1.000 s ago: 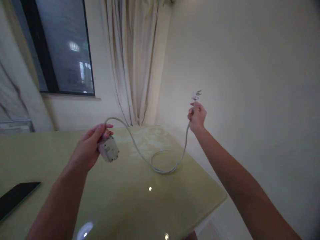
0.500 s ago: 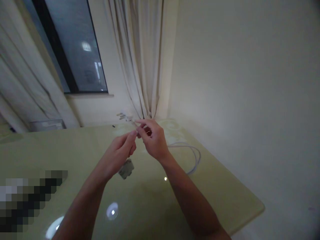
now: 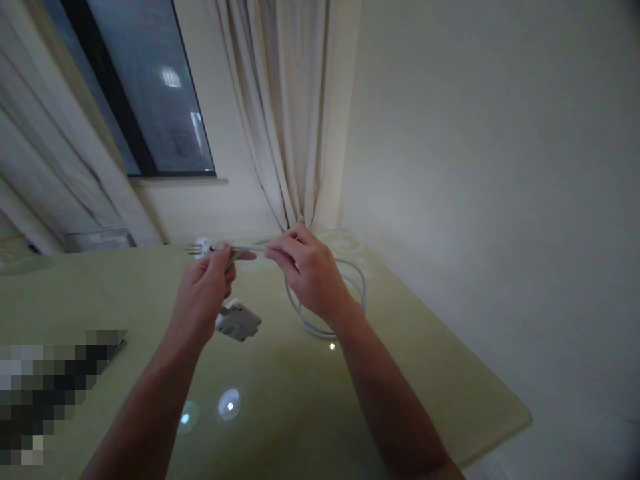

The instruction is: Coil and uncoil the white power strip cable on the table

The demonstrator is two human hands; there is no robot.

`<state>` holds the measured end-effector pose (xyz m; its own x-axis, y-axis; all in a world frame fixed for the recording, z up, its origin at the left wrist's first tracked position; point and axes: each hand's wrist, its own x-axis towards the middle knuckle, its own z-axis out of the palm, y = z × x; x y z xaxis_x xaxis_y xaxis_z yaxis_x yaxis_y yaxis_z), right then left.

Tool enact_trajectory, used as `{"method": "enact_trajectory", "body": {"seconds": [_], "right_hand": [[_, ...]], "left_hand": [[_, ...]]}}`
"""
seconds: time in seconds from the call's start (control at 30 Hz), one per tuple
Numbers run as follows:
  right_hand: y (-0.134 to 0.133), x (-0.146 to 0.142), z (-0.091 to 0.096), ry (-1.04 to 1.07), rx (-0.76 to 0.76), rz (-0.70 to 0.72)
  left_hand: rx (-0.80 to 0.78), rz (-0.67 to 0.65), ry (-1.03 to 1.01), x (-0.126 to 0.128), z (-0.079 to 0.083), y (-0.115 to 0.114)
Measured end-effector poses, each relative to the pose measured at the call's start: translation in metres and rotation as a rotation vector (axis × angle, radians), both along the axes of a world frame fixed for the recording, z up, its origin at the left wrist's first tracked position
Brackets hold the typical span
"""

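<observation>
My left hand (image 3: pixel 207 283) is closed round a white power cord just behind its plug (image 3: pixel 202 248), whose metal prongs point left. To the right, my right hand (image 3: pixel 310 270) pinches the same white cord (image 3: pixel 255 248), so a short length runs between the two hands. From there the cord hangs in loose loops (image 3: pixel 363 280) behind and below my right hand. A flat white block with cut-outs (image 3: pixel 239 321), perhaps the cord's socket end, shows just below my left hand. Whether it rests on the table or hangs, I cannot tell.
The glossy pale green table (image 3: pixel 300 400) reflects the lamps. Its right side runs along a plain wall (image 3: pixel 475 167). A pixelated dark object (image 3: pixel 55 387) lies at the left. Behind the table are curtains (image 3: pixel 285 100) and a dark window (image 3: pixel 150 87).
My left hand has moved left with the plug and is now apart from my right hand. The cord is stretched between them, and its loops have shifted left and closer to my right hand.
</observation>
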<state>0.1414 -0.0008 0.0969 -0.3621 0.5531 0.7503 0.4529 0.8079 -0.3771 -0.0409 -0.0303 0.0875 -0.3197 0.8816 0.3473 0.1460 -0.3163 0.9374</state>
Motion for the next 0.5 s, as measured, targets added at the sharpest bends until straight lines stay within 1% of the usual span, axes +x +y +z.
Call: {"method": "enact_trajectory", "body": {"seconds": [0.07, 0.1, 0.13, 0.2, 0.3, 0.37, 0.43, 0.5], "right_hand": [[-0.001, -0.004, -0.002, -0.059, 0.029, -0.06], [-0.002, -0.005, -0.003, -0.096, 0.046, -0.075], [-0.002, -0.005, -0.004, -0.129, 0.062, -0.08], [-0.003, -0.004, -0.005, -0.175, 0.082, -0.074], [-0.004, 0.0, -0.004, -0.191, 0.099, -0.091], [-0.004, 0.002, -0.002, -0.177, 0.107, -0.126], [-0.003, 0.004, -0.001, -0.164, 0.098, -0.144], [-0.003, 0.005, 0.001, -0.169, 0.073, -0.131]], "left_hand": [[0.003, 0.065, 0.271, 0.002, 0.003, -0.006], [0.017, 0.099, 0.373, 0.003, 0.004, -0.009], [0.031, 0.113, 0.432, 0.004, 0.005, -0.012], [0.046, 0.067, 0.441, 0.004, 0.006, -0.015], [0.053, -0.104, 0.377, 0.001, 0.008, -0.015], [0.072, -0.181, 0.362, -0.002, 0.008, -0.016], [0.085, -0.21, 0.384, -0.003, 0.008, -0.016], [0.092, -0.195, 0.441, -0.002, 0.007, -0.018]]}}
